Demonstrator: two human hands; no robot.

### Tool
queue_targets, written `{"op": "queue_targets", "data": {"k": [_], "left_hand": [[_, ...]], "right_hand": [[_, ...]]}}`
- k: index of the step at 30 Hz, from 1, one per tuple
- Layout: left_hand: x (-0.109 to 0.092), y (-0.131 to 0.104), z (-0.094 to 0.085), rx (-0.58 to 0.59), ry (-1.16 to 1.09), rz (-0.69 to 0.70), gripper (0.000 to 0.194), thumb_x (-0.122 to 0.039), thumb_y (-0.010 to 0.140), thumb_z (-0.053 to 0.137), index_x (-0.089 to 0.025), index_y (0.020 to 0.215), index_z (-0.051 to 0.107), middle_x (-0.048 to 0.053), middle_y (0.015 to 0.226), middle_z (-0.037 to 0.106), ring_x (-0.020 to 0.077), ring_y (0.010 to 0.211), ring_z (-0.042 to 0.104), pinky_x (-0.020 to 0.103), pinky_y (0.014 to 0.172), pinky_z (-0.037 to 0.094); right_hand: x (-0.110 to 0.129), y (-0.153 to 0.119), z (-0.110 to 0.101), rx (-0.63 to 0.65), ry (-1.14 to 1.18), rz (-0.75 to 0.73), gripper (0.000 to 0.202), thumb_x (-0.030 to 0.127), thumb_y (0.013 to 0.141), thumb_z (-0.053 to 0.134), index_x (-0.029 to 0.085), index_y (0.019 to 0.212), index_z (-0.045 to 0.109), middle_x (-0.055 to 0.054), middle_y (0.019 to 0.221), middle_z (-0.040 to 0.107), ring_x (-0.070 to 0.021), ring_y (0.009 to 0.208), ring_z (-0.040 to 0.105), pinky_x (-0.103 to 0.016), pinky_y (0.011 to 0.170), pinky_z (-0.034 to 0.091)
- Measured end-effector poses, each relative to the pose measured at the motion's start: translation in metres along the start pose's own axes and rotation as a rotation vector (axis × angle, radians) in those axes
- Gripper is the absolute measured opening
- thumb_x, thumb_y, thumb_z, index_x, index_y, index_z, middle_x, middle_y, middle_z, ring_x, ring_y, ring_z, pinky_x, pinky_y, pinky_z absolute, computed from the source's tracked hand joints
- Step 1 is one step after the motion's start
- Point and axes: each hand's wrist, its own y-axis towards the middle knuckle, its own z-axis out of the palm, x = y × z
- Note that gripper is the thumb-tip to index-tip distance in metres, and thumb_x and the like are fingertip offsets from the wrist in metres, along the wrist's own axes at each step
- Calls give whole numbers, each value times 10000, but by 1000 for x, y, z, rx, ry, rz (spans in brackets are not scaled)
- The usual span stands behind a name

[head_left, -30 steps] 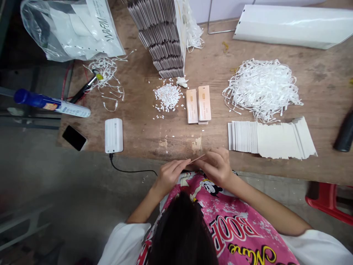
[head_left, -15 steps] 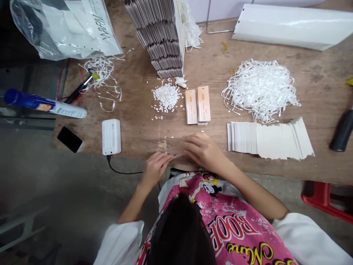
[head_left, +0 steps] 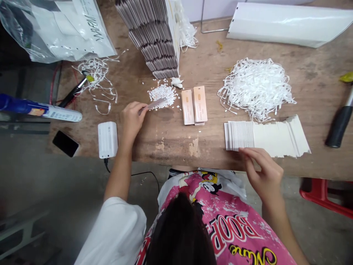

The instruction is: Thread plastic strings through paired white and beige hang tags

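My left hand (head_left: 134,118) grips a thin pale card (head_left: 156,103) at one end, fingers and thumb pinched together. The card's far end lies over the pile of small white bits (head_left: 164,92). My right hand (head_left: 263,169) is at the near edge of the row of white cards (head_left: 239,135), its thumb and index fingertips close together on one card's edge; how firm the pinch is cannot be made out. Between my hands lie two small piles of peach-coloured tags (head_left: 200,104), each tag with a slot at its top.
Behind the tags rises a tall stack of cards (head_left: 160,48). A heap of white strings (head_left: 256,88) sits behind the card row. At left are a white power bank (head_left: 107,140), a phone (head_left: 65,143) and a blue-capped can (head_left: 41,108); a black-handled tool (head_left: 339,127) lies far right.
Both hands have parted from the table's front edge. My left hand has gone forward and left with the card to the white bits; my right hand has moved right to the card row.
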Motion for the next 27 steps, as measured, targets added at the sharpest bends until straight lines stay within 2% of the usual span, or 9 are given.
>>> {"op": "queue_targets", "data": {"k": [4, 6, 9, 12, 14, 16, 19, 23, 27], "left_hand": [[-34, -49, -17, -141, -21, 26, 188, -313, 900, 577, -186, 895, 715, 54, 895, 717, 180, 843, 640, 293, 801, 473], [-64, -79, -19, -177, -83, -68, 156, -301, 873, 611, -181, 823, 698, 31, 779, 697, 144, 693, 618, 246, 651, 469], [-112, -105, -6, 75, -284, -85, 150, -310, 856, 632, -193, 788, 696, -6, 673, 657, 93, 533, 542, 201, 512, 417], [-146, -104, 19, 304, -403, -126, 145, -304, 857, 614, -204, 803, 705, -18, 659, 646, 89, 520, 531, 197, 500, 400], [-156, -97, 33, 358, -396, -162, 117, -271, 841, 620, -202, 796, 703, -21, 657, 649, 90, 518, 532, 198, 503, 396], [-155, -93, 38, 362, -367, -184, 109, -253, 835, 616, -198, 794, 701, -16, 671, 664, 93, 524, 540, 202, 516, 399], [-137, -93, 31, 350, -307, -218, 135, -278, 836, 603, -197, 795, 702, -2, 690, 683, 107, 538, 552, 213, 533, 402], [-89, -85, 8, 324, -215, -279, 163, -338, 792, 629, -197, 766, 707, -5, 642, 674, 122, 519, 545, 220, 527, 388], [-41, -50, 0, 239, -119, -348, 189, -348, 765, 615, -179, 769, 698, 4, 636, 663, 143, 549, 560, 230, 544, 388]], "right_hand": [[-8, -23, 10, -123, 41, 98, 288, 39, 854, 556, 211, 1049, 683, -65, 913, 705, -195, 832, 666, -362, 760, 536], [-10, -30, 19, -171, 85, 153, 257, 57, 863, 548, 204, 1021, 688, -64, 880, 708, -192, 804, 669, -351, 724, 541], [-12, -34, 32, -232, 135, 233, 212, 93, 880, 538, 196, 979, 694, -58, 841, 703, -181, 762, 664, -337, 687, 539], [-14, -34, 41, -304, 141, 266, 193, 99, 876, 540, 191, 935, 698, -48, 816, 698, -175, 750, 661, -331, 696, 536], [-16, -34, 43, -341, 139, 272, 188, 96, 868, 545, 191, 916, 700, -42, 807, 697, -174, 746, 662, -330, 702, 535], [-18, -34, 44, -360, 147, 276, 187, 94, 864, 546, 191, 907, 700, -42, 803, 697, -176, 743, 662, -331, 703, 535], [-20, -36, 44, -359, 140, 276, 184, 101, 863, 545, 191, 900, 700, -43, 798, 699, -179, 740, 665, -335, 699, 539], [-21, -38, 45, -341, 101, 266, 179, 115, 862, 545, 198, 902, 698, -43, 802, 706, -183, 735, 672, -337, 693, 548], [-22, -37, 45, -338, 70, 252, 181, 114, 866, 538, 195, 901, 695, -47, 799, 710, -183, 734, 671, -343, 697, 549]]}}
